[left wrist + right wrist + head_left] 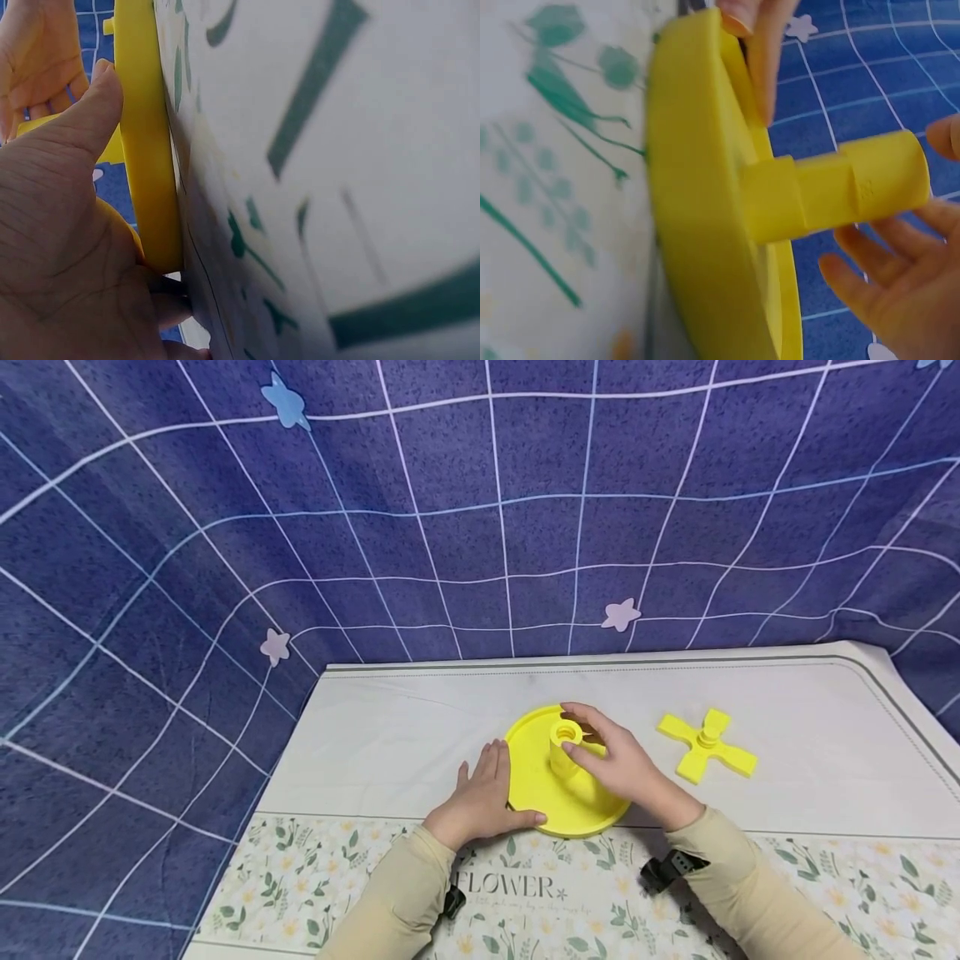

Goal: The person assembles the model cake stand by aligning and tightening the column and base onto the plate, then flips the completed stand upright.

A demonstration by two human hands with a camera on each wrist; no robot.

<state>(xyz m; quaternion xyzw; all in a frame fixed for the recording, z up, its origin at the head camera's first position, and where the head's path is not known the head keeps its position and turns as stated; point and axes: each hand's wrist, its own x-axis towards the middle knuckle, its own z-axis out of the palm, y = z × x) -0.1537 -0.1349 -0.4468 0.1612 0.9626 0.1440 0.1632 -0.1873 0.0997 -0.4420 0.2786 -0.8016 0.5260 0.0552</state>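
Note:
A round yellow tray-like disc with a raised rim lies on the table. From its middle rises a yellow cylinder, hollow at the top and stepped in width in the right wrist view. My left hand rests against the disc's left side, fingers straight and thumb on the rim. Around the cylinder's upper part my right hand is spread loosely, thumb on the near side and fingers behind. A small gap shows between that thumb and the cylinder in the right wrist view.
To the right of the disc lies a yellow four-armed cross piece with a threaded-looking stub at its centre. The table wears a white cloth with a floral band at the front. A dark blue gridded curtain hangs behind and at the left.

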